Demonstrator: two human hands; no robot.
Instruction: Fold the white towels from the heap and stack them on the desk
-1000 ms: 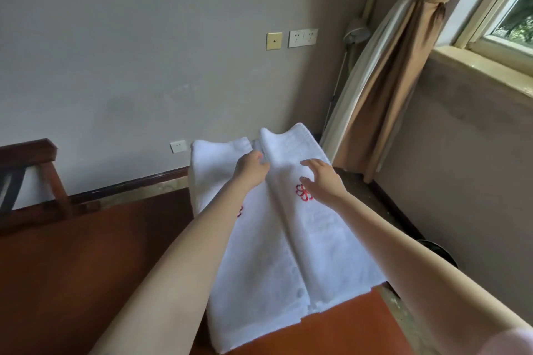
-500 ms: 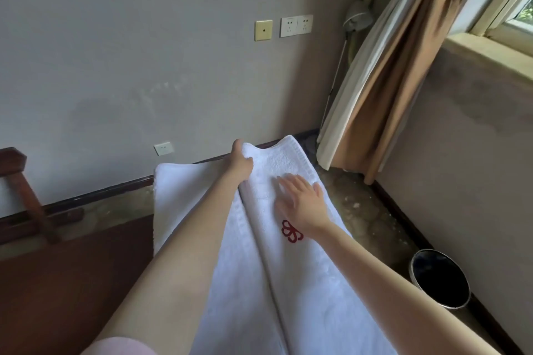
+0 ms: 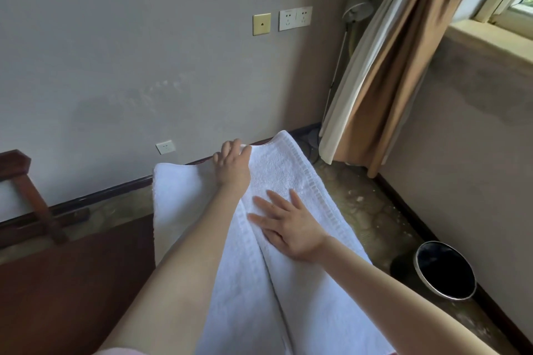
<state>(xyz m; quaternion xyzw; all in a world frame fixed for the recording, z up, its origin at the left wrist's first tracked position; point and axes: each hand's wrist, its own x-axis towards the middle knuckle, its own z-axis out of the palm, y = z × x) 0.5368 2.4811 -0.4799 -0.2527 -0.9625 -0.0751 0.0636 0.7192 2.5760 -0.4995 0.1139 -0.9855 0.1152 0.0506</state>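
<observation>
A long white towel (image 3: 291,170) lies lengthwise over the dark wooden desk (image 3: 72,282), its right long side folded inward to a centre seam. My left hand (image 3: 232,166) is at the towel's far end and grips the corner of the folded flap. My right hand (image 3: 285,225) lies flat, fingers spread, on the folded right flap, covering the red emblem. The towel's far end overhangs the desk's edge. No heap or stack of towels is in view.
A grey wall with sockets (image 3: 294,18) faces me. A brown and white curtain (image 3: 383,66) hangs at the right by the window sill. A black round bin (image 3: 444,269) stands on the floor at the right. A wooden chair (image 3: 26,199) is at the left.
My left hand slid along the seam to the towel's far end. My right hand flattened and moved over the red emblem. The view tipped downward and the bin came into sight.
</observation>
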